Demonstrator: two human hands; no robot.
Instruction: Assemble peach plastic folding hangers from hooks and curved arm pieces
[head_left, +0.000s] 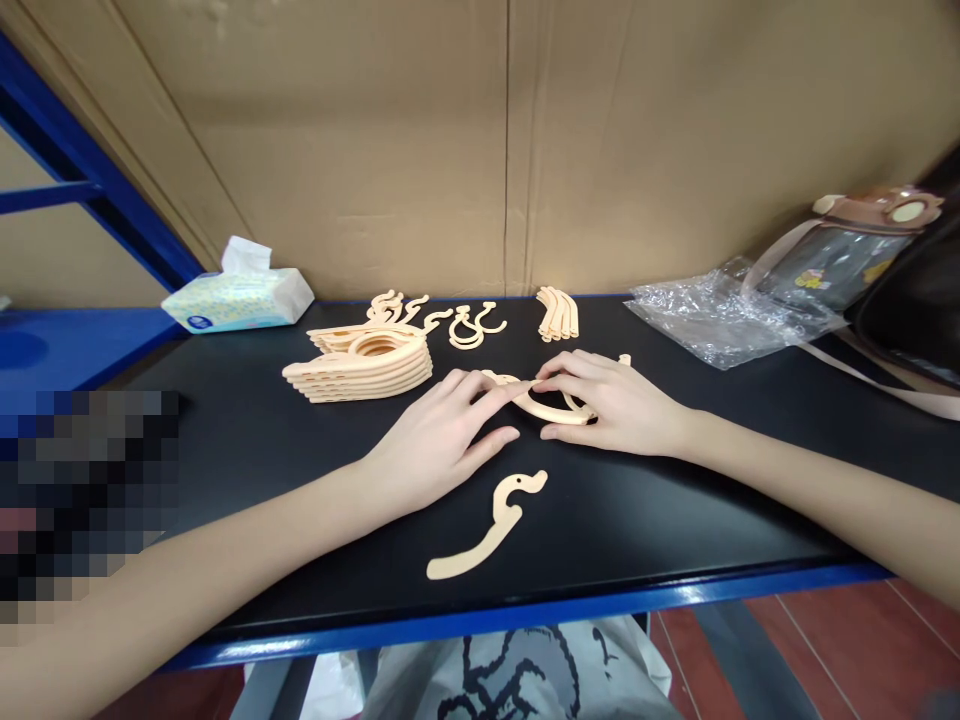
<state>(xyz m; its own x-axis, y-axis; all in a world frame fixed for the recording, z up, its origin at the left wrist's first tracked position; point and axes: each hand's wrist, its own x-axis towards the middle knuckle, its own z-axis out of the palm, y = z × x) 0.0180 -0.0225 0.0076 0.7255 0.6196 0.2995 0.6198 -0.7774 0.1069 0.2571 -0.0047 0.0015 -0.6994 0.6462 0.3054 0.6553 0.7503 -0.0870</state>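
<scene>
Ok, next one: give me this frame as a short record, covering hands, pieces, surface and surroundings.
left hand: fingertips at the curved beige pieces; grip partly hidden
right hand: fingers over the same pieces, thumb on the near side
nearest the edge: one loose hooked piece, flat
left of hands: stack of beige pieces
behind hands: loose hooks, bundle of curved strips
surface: black tabletop, blue edge
back left: tissue pack
back right: clear plastic bag, bottle
</scene>
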